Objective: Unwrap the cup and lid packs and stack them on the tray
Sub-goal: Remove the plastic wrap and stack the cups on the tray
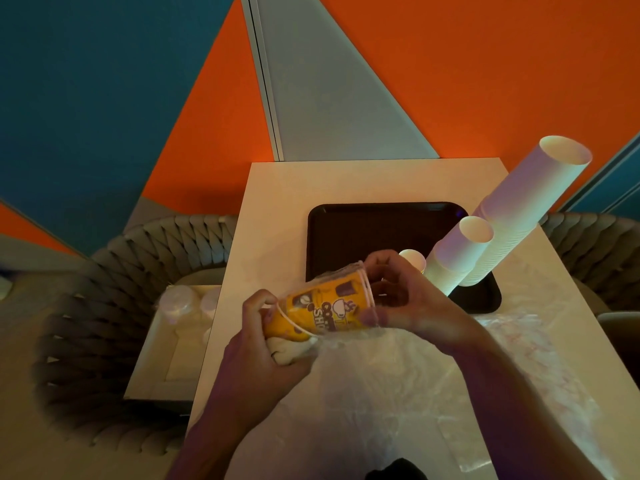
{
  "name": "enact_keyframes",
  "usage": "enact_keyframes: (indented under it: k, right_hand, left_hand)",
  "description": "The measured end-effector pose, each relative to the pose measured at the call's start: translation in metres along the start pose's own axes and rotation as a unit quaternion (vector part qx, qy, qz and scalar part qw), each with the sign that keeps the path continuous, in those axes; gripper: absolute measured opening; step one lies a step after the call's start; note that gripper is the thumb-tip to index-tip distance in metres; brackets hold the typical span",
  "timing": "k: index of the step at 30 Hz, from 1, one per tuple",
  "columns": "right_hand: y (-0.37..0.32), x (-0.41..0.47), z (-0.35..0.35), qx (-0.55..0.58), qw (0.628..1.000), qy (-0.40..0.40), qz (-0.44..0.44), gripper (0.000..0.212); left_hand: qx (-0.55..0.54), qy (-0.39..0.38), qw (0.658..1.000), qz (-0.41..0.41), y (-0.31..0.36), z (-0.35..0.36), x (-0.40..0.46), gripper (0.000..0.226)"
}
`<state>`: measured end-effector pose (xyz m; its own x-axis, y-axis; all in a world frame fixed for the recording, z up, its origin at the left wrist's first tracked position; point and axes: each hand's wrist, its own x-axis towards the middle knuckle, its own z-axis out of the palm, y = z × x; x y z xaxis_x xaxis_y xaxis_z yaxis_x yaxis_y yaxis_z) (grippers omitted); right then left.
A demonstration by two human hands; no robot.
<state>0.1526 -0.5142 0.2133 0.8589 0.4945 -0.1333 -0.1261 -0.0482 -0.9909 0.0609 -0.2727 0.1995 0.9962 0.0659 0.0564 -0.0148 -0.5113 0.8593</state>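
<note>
A short stack of yellow printed cups (322, 306), still partly in clear wrap, lies sideways above the table between both hands. My left hand (263, 337) grips its base end. My right hand (408, 299) grips the rim end, fingers curled over the wrap. A black tray (363, 230) lies beyond, at the table's far middle. On the tray's right side stand three stacks of white cups: a tall one (530, 206), a middle one (457, 254) and a low one (414, 259) half hidden behind my right hand.
Loose clear plastic wrap (398, 382) covers the near part of the white table (277, 209). A cardboard box (173, 337) holding wrapped packs sits on a woven chair (86, 323) at left. Another woven chair (595, 254) stands at right.
</note>
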Motion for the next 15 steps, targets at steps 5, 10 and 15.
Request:
enact_keyframes:
  k: [5,10,15]
  right_hand:
    - [0.002,-0.003,0.006,-0.094,0.995,-0.029,0.026,0.06]
    - [0.005,0.0,0.016,-0.21,0.977,-0.021,-0.002,0.078]
    - [0.01,0.003,0.021,-0.34,0.939,0.002,-0.048,0.081]
  left_hand:
    - [0.009,0.011,1.0,0.012,-0.003,0.002,0.001,0.087]
    - [0.008,-0.005,1.0,-0.004,-0.002,0.006,-0.003,0.084]
    - [-0.009,-0.011,1.0,-0.008,0.001,0.007,-0.006,0.084]
